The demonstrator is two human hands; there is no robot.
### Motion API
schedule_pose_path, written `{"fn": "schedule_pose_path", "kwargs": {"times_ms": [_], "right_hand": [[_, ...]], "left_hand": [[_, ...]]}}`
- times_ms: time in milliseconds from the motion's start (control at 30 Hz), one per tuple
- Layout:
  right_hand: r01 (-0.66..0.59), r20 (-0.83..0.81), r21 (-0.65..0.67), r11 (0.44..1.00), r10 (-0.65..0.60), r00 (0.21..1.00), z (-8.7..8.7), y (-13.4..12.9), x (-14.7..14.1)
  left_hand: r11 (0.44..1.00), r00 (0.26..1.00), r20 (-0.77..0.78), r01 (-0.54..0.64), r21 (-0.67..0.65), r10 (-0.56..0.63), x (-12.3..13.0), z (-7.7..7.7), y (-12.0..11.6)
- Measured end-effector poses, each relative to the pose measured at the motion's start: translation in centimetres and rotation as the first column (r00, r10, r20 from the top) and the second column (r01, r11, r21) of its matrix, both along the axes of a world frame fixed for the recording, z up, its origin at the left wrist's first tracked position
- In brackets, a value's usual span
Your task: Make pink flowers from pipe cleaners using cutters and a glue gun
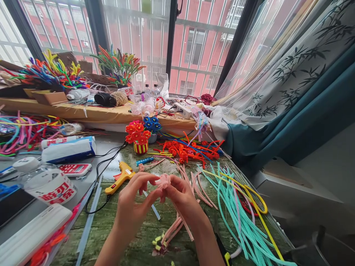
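Note:
Near the centre of the head view, a small pink fuzzy flower-like piece point(163, 182) is held above the green table point(119, 225). Thumb and fingers of my left hand point(138, 195) pinch its left side. My right hand point(181, 194) grips it from the right, the fingertips of both hands close together. Pink fuzzy stems point(199, 188) lie behind and to the right of my right hand, and more pink stems point(174, 229) lie below, beside small yellow pieces point(157, 245). A yellow glue gun point(120, 179) rests left of my left hand.
Red flowers in a striped pot point(141, 147) and blue flowers point(152, 125) stand at the back. Orange-red stems point(183, 149) lie behind, turquoise stems point(238, 218) to the right. A bottle point(46, 181), a calculator point(74, 170) and a black cable point(89, 195) are on the left.

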State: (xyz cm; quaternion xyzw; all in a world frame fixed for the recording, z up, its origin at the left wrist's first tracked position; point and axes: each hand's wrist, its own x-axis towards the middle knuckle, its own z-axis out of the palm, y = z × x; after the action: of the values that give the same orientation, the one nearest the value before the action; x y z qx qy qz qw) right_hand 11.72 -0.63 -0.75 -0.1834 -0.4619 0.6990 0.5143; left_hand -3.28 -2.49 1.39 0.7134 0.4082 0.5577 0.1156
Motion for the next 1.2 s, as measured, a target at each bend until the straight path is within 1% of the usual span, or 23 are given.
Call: {"fn": "schedule_pose_path", "kwargs": {"times_ms": [133, 233, 300, 367, 467, 600, 700, 800, 900, 1033, 1100, 1200], "right_hand": [[-0.030, -0.027, 0.009, 1.000, 0.030, 0.999, 0.2, -0.1, 0.1], [-0.057, -0.021, 0.022, 0.998, 0.058, 0.998, 0.1, -0.1, 0.1], [-0.047, 0.040, 0.045, 0.998, 0.045, 0.998, 0.0, 0.0, 0.0], [-0.010, 0.115, 0.071, 0.997, 0.002, 0.993, 0.0, 0.1, -0.1], [0.048, 0.186, 0.080, 0.996, -0.063, 0.981, -0.2, 0.1, -0.3], [0.179, 0.224, 0.056, 0.982, -0.187, 0.957, -0.5, 0.2, -0.7], [0.260, 0.290, 0.111, 0.959, -0.282, 0.915, -0.7, 0.2, -0.7], [0.291, 0.346, 0.195, 0.937, -0.343, 0.873, -0.7, 0.3, -0.6], [0.305, 0.397, 0.288, 0.908, -0.403, 0.825, -0.5, 0.2, -0.4], [0.293, 0.432, 0.377, 0.879, -0.446, 0.783, -0.5, 0.1, -0.4], [0.280, 0.442, 0.395, 0.875, -0.448, 0.777, -0.5, 0.1, -0.4], [0.274, 0.449, 0.384, 0.882, -0.438, 0.779, -0.7, 0.2, -0.3]], "left_hand": [[0.979, 0.987, -0.161, 0.008, 0.202, 0.025, 0.0, 0.2, -0.1], [0.953, 0.971, -0.235, 0.024, 0.302, 0.050, 0.0, 0.1, -0.2], [0.937, 0.964, -0.251, 0.002, 0.350, 0.091, 0.1, 0.0, -0.2], [0.924, 0.957, -0.246, -0.052, 0.378, 0.154, 0.0, -0.3, -0.2], [0.926, 0.947, -0.239, -0.119, 0.357, 0.214, 0.0, -0.6, 0.0], [0.946, 0.932, -0.285, -0.141, 0.292, 0.226, 0.0, -0.7, 0.1], [0.935, 0.898, -0.335, -0.185, 0.301, 0.286, 0.1, -0.8, 0.2], [0.927, 0.864, -0.383, -0.215, 0.308, 0.327, 0.0, -1.0, 0.2], [0.937, 0.855, -0.414, -0.205, 0.283, 0.312, 0.0, -1.2, 0.2], [0.953, 0.886, -0.387, -0.165, 0.253, 0.256, -0.1, -1.4, 0.4], [0.961, 0.900, -0.371, -0.149, 0.233, 0.229, -0.1, -1.5, 0.5], [0.972, 0.917, -0.352, -0.126, 0.196, 0.190, -0.3, -1.3, 0.5]]}}
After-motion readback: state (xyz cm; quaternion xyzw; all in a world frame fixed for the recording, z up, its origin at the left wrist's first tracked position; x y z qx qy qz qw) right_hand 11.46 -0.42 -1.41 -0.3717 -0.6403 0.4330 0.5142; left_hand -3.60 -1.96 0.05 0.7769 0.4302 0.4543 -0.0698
